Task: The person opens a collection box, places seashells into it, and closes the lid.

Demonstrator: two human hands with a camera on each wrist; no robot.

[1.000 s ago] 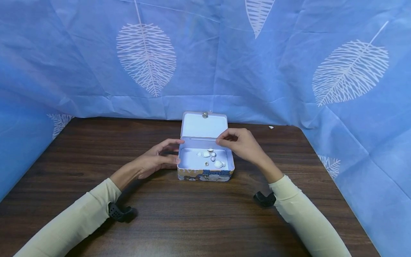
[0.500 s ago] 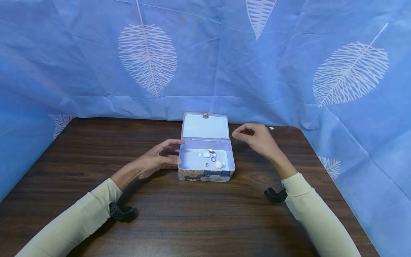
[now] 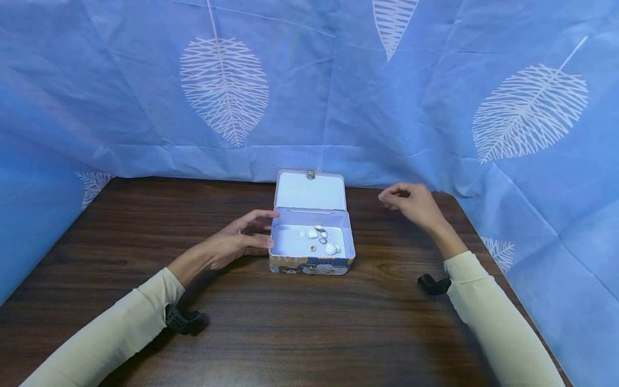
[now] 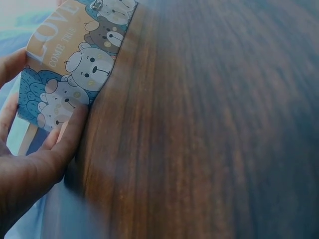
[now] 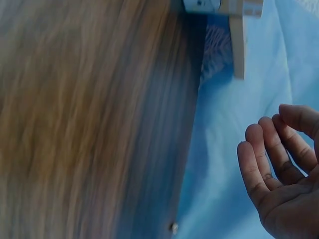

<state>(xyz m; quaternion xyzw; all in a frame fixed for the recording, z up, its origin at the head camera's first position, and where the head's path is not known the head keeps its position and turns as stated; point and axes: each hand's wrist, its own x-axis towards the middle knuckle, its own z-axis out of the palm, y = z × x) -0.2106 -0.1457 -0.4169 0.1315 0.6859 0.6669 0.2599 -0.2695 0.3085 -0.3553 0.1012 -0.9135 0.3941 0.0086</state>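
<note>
A tin box with its lid raised stands on the table, bears and lettering printed on its front. Several small white seashells lie scattered inside. My left hand rests against the box's left side, index fingertip at the rim and thumb near the front corner. Its outstretched fingers also show beside the box in the left wrist view. To the right of the box, my right hand hovers above the table with fingers loosely bent and nothing seen between them. One small shell sits near the table edge in the right wrist view.
The dark wooden table reaches back to a blue cloth with white leaf prints, which hangs behind and at both sides. The box lid leans back close to that cloth. Each wrist wears a black band.
My right hand has moved from over the box's right rim to the right, towards the back right of the table, covering the lone shell in the head view. My left hand stays put.
</note>
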